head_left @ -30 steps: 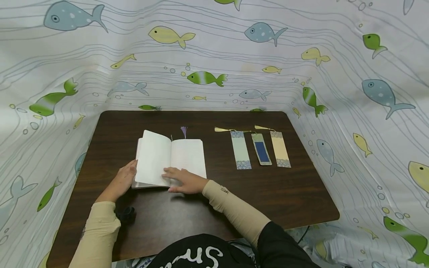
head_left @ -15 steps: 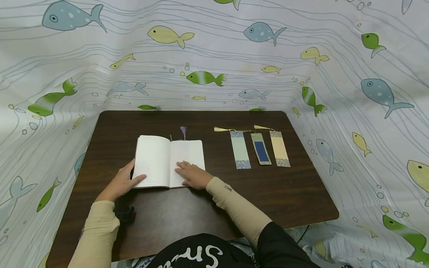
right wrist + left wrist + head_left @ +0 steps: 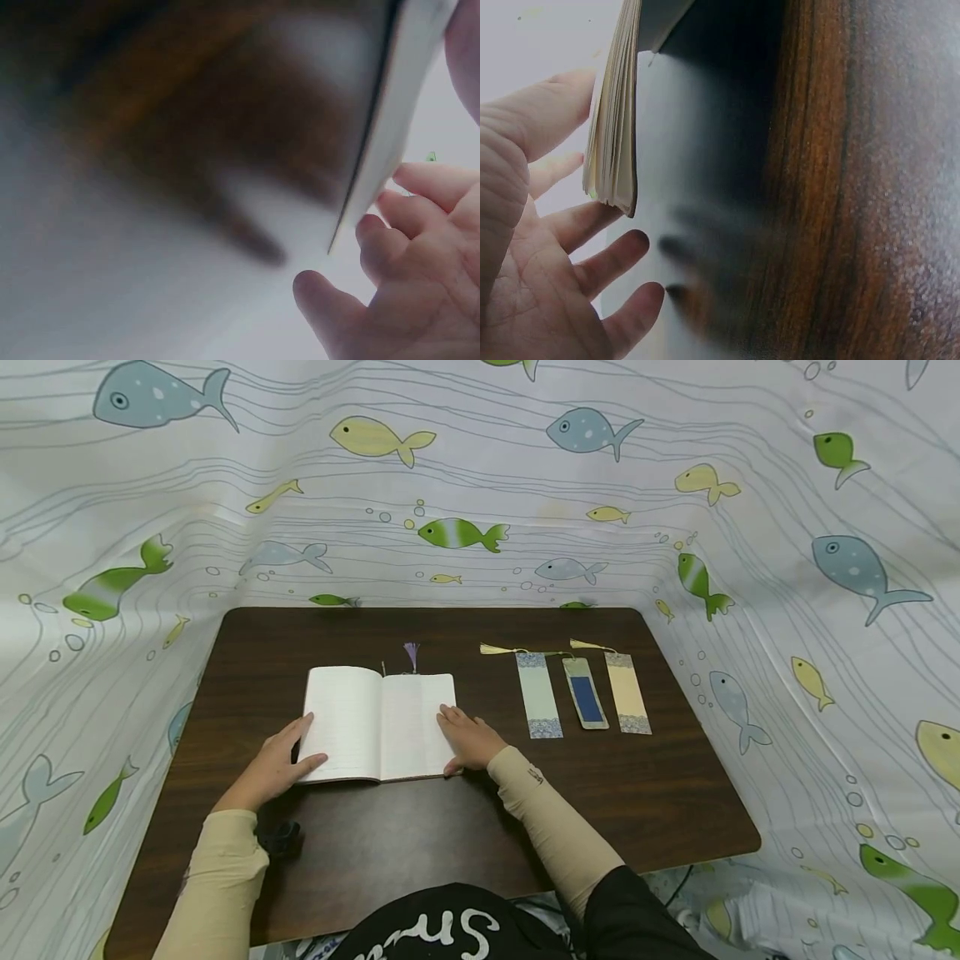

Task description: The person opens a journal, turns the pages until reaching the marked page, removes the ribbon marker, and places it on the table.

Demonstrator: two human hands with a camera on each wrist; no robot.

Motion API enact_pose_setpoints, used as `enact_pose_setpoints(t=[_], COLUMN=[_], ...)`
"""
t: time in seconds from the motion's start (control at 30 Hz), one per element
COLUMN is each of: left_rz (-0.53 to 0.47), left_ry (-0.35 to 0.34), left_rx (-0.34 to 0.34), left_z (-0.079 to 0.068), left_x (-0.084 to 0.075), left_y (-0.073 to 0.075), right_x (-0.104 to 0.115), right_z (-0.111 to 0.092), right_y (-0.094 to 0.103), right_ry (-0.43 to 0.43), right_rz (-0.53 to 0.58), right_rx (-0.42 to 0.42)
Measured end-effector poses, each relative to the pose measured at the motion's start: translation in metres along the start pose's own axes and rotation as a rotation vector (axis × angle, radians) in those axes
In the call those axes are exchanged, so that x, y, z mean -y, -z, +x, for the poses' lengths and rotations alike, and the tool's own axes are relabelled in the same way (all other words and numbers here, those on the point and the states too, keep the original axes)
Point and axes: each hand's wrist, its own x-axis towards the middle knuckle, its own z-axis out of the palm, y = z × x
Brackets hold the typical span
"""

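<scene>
An open notebook [image 3: 341, 727] with whitish pages lies flat on the table. A purple tassel [image 3: 412, 654] sticks out beyond its top edge. My left hand [image 3: 273, 766] is at the notebook's left edge, thumb over the page and the other fingers along the side. In the left wrist view, the stacked page edges [image 3: 613, 135] stand between thumb and fingers, which are loosely extended. On the right, my right hand [image 3: 471, 739] rests on the page's outer edge with its fingers stretched out. The right wrist view shows the notebook's edge [image 3: 379, 142] beside those fingers.
Right of the notebook lie a pale green bookmark [image 3: 537, 693], a bookmark with a blue panel [image 3: 587, 697] and a cream bookmark [image 3: 627, 693]. A dark wood table [image 3: 600, 810] bears everything. Fish-patterned cloth [image 3: 480, 485] surrounds it. A black device [image 3: 281, 841] sits by my left wrist.
The left page, raised a second ago, now lies flat. My right hand has swept rightward from the notebook's middle to its right edge. My left thumb has come onto the left page.
</scene>
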Motion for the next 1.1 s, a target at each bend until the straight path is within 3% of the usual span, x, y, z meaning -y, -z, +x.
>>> enact_pose_setpoints(t=[0.37,0.77,1.1], left_rz=[0.026,0.034,0.039], left_ry=[0.009,0.015,0.009], left_rx=[-0.005,-0.013,-0.01], left_z=[0.0,0.0,-0.001], left_x=[-0.002,-0.001,-0.001], left_y=[-0.001,-0.001,-0.002], right_x=[0.001,0.006,0.011], right_z=[0.0,-0.003,0.005], right_y=[0.0,-0.002,-0.006], right_ry=[-0.015,0.015,-0.086], right_rz=[-0.058,-0.171,-0.218], right_rx=[-0.018,-0.216,-0.289])
